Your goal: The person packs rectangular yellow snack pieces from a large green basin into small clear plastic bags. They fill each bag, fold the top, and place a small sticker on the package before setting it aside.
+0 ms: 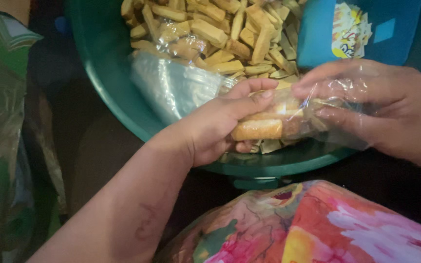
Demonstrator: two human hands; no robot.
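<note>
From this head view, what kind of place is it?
Likely a home or small-scale snack packing spot, not a factory: a green basin heaped with fried snack sticks, bare hands filling a clear plastic bag, and bright floral fabric below.

One cam only, head-worn, looking steeply down & slightly fwd over the person's lap. Very close: left hand [215, 124], right hand [386, 109] and green basin [108, 63] fill the frame. No 2nd view to overlap.

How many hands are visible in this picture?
2. The left hand holds a golden snack stick at the green basin's front rim; the right hand, at the right, holds a clear plastic bag. No others show.
</note>
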